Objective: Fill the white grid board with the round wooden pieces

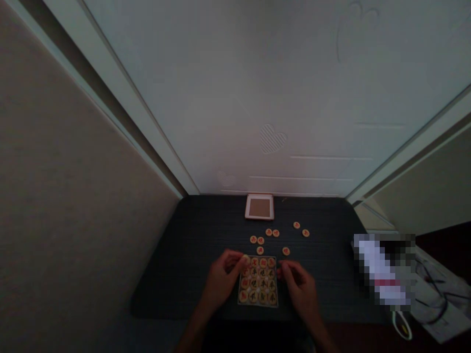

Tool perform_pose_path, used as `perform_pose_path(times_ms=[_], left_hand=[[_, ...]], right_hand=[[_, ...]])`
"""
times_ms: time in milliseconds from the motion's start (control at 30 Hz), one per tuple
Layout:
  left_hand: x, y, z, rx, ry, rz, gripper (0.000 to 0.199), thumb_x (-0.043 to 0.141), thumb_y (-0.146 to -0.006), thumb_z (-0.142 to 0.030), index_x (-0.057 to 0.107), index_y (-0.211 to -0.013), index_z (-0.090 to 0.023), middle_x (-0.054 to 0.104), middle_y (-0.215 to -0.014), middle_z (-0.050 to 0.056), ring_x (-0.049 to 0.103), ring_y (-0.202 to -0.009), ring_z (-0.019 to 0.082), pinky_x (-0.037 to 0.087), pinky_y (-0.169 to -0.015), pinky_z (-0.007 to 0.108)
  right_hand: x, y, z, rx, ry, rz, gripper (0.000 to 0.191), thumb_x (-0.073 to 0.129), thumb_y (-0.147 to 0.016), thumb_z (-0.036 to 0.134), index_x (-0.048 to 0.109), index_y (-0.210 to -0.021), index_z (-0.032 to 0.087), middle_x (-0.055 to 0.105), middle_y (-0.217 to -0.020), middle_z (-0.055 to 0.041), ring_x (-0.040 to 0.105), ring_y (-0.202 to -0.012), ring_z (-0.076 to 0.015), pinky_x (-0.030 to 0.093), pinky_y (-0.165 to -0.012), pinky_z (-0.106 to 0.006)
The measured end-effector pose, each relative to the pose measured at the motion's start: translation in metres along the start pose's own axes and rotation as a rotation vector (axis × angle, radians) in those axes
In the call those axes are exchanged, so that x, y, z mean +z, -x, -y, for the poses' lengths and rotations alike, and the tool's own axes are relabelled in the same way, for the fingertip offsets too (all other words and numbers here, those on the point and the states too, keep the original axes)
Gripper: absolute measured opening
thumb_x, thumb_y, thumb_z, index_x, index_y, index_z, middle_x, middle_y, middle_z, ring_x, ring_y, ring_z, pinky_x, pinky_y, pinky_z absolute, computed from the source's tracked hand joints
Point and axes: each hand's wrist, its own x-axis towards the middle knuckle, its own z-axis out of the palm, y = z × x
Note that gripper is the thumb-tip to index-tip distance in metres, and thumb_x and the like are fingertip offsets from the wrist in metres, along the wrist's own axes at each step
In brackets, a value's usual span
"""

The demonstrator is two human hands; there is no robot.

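A square box (258,305) holds rows of round wooden pieces with red and dark characters. My left hand (224,277) is at its upper left corner, thumb and finger closed on a round piece (246,258) there. At the box's right edge is my right hand (299,287), its fingers bent together near the rim; whether something small is between them is hidden. Beyond the box lie several loose round pieces with red characters, among them one piece (286,251) near my right hand and a touching pair (260,240) farther left.
The dark table (198,245) meets a white panel with embossed hearts (273,138). A shallow pinkish lid or tray (259,217) rests near the table's back edge. On the right are a blurred-out item (382,272) and a white cable (401,326).
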Motion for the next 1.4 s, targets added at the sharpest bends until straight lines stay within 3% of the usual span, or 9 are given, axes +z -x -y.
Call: perform_pose_path(times_ms=[133, 267, 467, 567, 667, 733, 1033, 1400], left_hand=[[0.012, 0.007, -0.004, -0.023, 0.047, 0.098, 0.027, 0.070, -0.084, -0.045, 0.070, -0.094, -0.020, 0.078, -0.096, 0.006, 0.074, -0.090, 0.024, 0.059, -0.081, 0.035], [0.024, 0.014, -0.006, 0.003, 0.103, 0.213, 0.026, 0.069, -0.087, -0.041, 0.070, -0.102, -0.019, 0.076, -0.108, 0.009, 0.073, -0.098, 0.024, 0.058, -0.088, 0.036], [0.027, 0.019, -0.006, 0.055, 0.089, 0.318, 0.022, 0.067, -0.089, -0.036, 0.069, -0.105, -0.020, 0.075, -0.111, 0.009, 0.072, -0.101, 0.024, 0.057, -0.091, 0.036], [0.013, 0.014, -0.007, 0.129, -0.058, 0.279, 0.023, 0.068, -0.087, -0.033, 0.070, -0.108, -0.023, 0.074, -0.110, 0.007, 0.071, -0.101, 0.024, 0.056, -0.092, 0.036], [-0.007, 0.006, -0.002, 0.234, -0.332, 0.100, 0.026, 0.069, -0.086, -0.030, 0.070, -0.111, -0.026, 0.071, -0.112, 0.006, 0.067, -0.102, 0.024, 0.054, -0.092, 0.039], [-0.017, 0.003, 0.004, 0.281, -0.429, 0.056, 0.028, 0.067, -0.087, -0.029, 0.068, -0.115, -0.027, 0.069, -0.115, 0.005, 0.066, -0.103, 0.024, 0.053, -0.092, 0.040], [-0.013, 0.006, 0.038, 0.353, -0.476, 0.044, 0.023, 0.063, -0.091, -0.030, 0.065, -0.115, -0.028, 0.064, -0.124, 0.006, 0.062, -0.115, 0.023, 0.053, -0.096, 0.040], [-0.018, 0.015, 0.041, 0.368, -0.508, 0.139, 0.016, 0.063, -0.092, -0.026, 0.066, -0.108, -0.029, 0.056, -0.136, 0.006, 0.056, -0.125, 0.024, 0.045, -0.109, 0.046]], right_hand=[[0.007, 0.003, 0.007, -0.130, 0.077, 0.080, 0.029, 0.063, -0.091, 0.047, 0.076, -0.098, 0.022, 0.077, -0.097, -0.0074, 0.071, -0.091, -0.0257, 0.056, -0.084, -0.035], [0.016, 0.004, 0.016, -0.216, 0.100, 0.155, 0.024, 0.066, -0.090, 0.042, 0.074, -0.104, 0.024, 0.076, -0.099, -0.0058, 0.070, -0.089, -0.0237, 0.056, -0.083, -0.034], [0.023, 0.007, 0.020, -0.207, 0.112, 0.166, 0.022, 0.067, -0.089, 0.042, 0.074, -0.100, 0.024, 0.076, -0.094, -0.0045, 0.070, -0.086, -0.0234, 0.055, -0.081, -0.032], [0.019, 0.008, 0.019, -0.176, 0.101, 0.156, 0.025, 0.065, -0.091, 0.043, 0.074, -0.104, 0.024, 0.075, -0.096, -0.0051, 0.070, -0.087, -0.0232, 0.055, -0.082, -0.032], [0.013, 0.008, 0.016, -0.194, 0.099, 0.126, 0.027, 0.060, -0.095, 0.043, 0.074, -0.107, 0.024, 0.074, -0.101, -0.0070, 0.069, -0.091, -0.0232, 0.055, -0.084, -0.033], [0.010, 0.007, 0.012, -0.216, 0.104, 0.115, 0.027, 0.057, -0.096, 0.043, 0.074, -0.104, 0.023, 0.072, -0.101, -0.0077, 0.069, -0.094, -0.0231, 0.055, -0.084, -0.033], [0.016, 0.014, 0.003, -0.352, 0.219, 0.081, 0.016, 0.058, -0.096, 0.031, 0.072, -0.099, 0.024, 0.070, -0.100, -0.0076, 0.068, -0.094, -0.0221, 0.057, -0.084, -0.032], [0.038, 0.020, 0.007, -0.380, 0.272, 0.150, 0.012, 0.058, -0.095, 0.025, 0.069, -0.101, 0.024, 0.071, -0.094, -0.0044, 0.069, -0.083, -0.0181, 0.056, -0.074, -0.026]])
